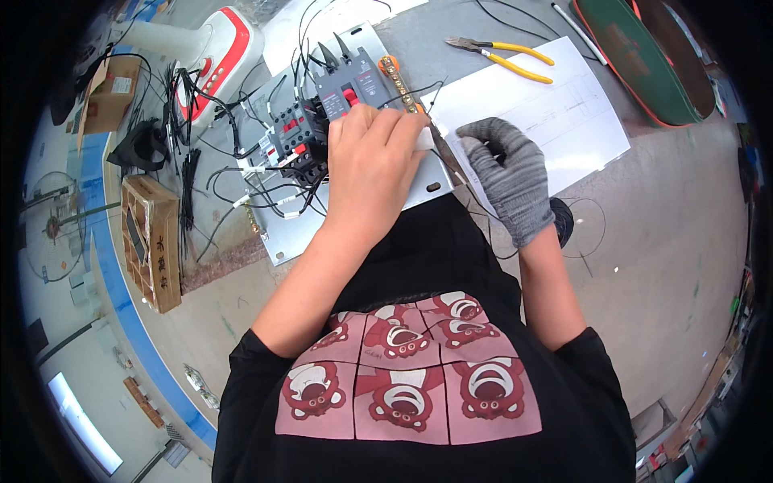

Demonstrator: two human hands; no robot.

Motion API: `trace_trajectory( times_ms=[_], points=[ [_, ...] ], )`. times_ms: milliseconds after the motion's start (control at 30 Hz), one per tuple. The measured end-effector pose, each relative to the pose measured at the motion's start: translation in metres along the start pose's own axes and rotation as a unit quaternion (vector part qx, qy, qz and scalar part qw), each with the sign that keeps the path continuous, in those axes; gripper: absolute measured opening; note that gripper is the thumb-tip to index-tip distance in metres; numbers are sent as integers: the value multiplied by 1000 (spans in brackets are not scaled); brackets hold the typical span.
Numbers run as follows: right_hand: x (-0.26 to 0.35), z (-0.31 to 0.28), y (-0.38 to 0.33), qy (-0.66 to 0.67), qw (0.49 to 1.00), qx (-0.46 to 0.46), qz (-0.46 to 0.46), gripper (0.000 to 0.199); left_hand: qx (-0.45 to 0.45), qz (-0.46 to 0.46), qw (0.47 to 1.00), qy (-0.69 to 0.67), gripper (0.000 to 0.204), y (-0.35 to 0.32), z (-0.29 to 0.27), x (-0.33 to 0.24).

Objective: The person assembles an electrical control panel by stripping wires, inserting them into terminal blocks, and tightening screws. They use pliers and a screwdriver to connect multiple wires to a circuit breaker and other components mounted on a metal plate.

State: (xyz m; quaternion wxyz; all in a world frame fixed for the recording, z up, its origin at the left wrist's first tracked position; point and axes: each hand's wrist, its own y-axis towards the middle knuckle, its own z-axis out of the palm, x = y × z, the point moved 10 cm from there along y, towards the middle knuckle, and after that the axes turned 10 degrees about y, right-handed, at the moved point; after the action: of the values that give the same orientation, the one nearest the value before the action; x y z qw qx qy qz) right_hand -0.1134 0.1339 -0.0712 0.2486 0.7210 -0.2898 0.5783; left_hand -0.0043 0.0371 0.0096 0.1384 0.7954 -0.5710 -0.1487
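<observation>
My left hand (pixel 372 165), bare, reaches over a metal mounting plate (pixel 420 182) with its fingers curled at the near end of a dark grey circuit breaker (pixel 370 83). A small white piece (pixel 424 139) shows beside its fingertips; what the fingers pinch is hidden. My right hand (pixel 509 177) wears a grey knit glove and hovers at the plate's right side, thumb and fingers bent together. Thin dark wire runs close by it, but I cannot make out what it grips. Left of the breaker sits a black contactor (pixel 295 127) with several wires. A brass terminal strip (pixel 398 84) lies along the breaker's right.
Yellow-handled cutting pliers (pixel 477 45) lie on white paper (pixel 568 113) at the right. Beyond are a pen (pixel 576 30) and a green case (pixel 628 56). To the left stand a red-and-white appliance base (pixel 228 63), black cable ties (pixel 189 189) and a wooden box (pixel 166 249).
</observation>
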Motion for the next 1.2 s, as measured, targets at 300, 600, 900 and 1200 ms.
trace_trajectory(
  times_ms=[300,600,900,1200],
  points=[
    [-38,43,8,164,959,139,184,18,-7,-9,1000,-9,33,-12,7,2],
    [-48,39,33,86,967,103,216,21,85,20,996,-15,44,-49,15,-9],
    [-69,55,35,44,958,114,258,27,192,72,977,58,52,-48,37,-5],
    [-67,52,37,7,968,86,234,28,241,116,959,94,48,-42,39,-6]
  ],
)
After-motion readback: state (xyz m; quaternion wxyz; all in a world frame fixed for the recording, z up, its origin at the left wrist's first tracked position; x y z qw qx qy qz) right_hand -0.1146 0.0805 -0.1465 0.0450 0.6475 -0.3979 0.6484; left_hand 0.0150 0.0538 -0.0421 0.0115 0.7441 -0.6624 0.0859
